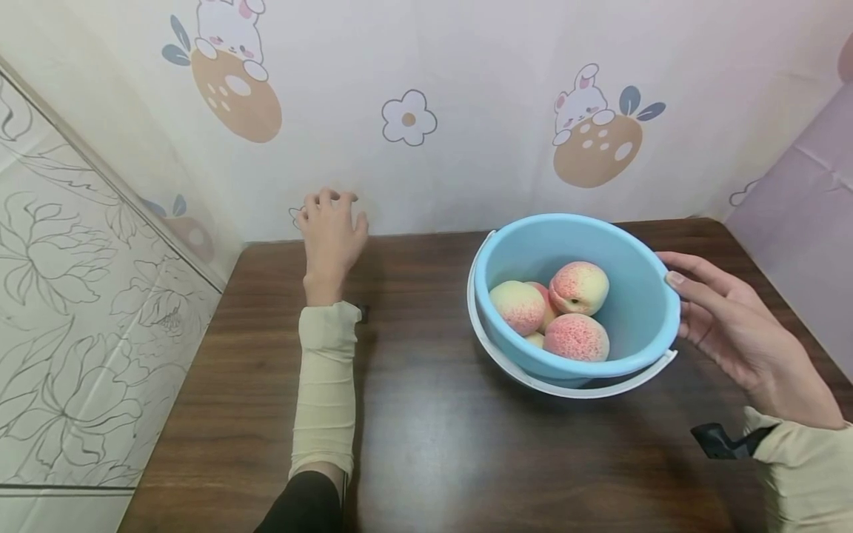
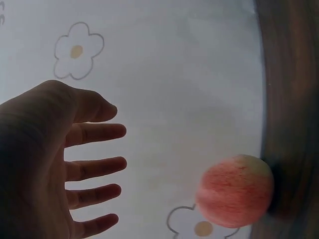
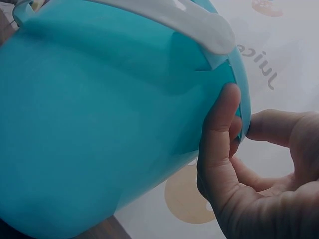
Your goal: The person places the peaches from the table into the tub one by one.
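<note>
A light blue bucket (image 1: 640, 326) with a white handle (image 1: 566, 392) is at the right of the table in the head view, tilted so that its inside shows. Several yellow-and-pink peaches (image 1: 578, 287) lie in it. My right hand (image 1: 753, 337) pinches the bucket's right rim between thumb and fingers, as the right wrist view also shows. At the table's back left, my left hand (image 1: 331, 237) reaches out with fingers spread and nothing between them. A single peach (image 2: 237, 191) appears beyond these fingers in the left wrist view; in the head view the hand hides it.
The dark wooden table (image 1: 426, 459) meets a wall covering (image 1: 466, 170) printed with rabbits and flowers at its back edge. A white panel with line-drawn flowers (image 1: 80, 311) borders the left side, and a pale purple covering (image 1: 800, 222) the right.
</note>
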{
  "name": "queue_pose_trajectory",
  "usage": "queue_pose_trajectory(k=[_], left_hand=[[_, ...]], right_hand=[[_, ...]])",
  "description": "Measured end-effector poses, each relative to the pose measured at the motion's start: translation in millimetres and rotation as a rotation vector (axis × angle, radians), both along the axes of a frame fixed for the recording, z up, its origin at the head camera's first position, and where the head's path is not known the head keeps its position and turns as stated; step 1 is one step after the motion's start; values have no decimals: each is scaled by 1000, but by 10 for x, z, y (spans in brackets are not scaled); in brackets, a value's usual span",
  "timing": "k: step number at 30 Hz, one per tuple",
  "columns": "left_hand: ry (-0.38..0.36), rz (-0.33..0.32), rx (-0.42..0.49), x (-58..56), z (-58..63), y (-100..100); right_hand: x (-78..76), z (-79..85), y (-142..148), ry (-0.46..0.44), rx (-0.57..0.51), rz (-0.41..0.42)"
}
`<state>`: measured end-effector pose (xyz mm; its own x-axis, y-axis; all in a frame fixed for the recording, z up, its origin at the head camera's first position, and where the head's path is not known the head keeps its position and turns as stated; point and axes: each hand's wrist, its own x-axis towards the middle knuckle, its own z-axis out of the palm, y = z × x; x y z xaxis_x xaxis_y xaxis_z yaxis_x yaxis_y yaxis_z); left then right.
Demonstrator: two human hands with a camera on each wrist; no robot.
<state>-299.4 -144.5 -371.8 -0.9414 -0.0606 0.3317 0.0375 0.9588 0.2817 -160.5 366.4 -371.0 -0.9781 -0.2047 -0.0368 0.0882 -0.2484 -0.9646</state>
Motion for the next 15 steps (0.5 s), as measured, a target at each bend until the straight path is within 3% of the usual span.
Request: queue_pose_trajectory(k=[5,15], left_hand=[[-82,4,22,-72,-148,-73],[-169,2,56,-219,-409,-159]], right_hand=[[3,5,10,5,-13,21],[9,14,22,4,-36,37]])
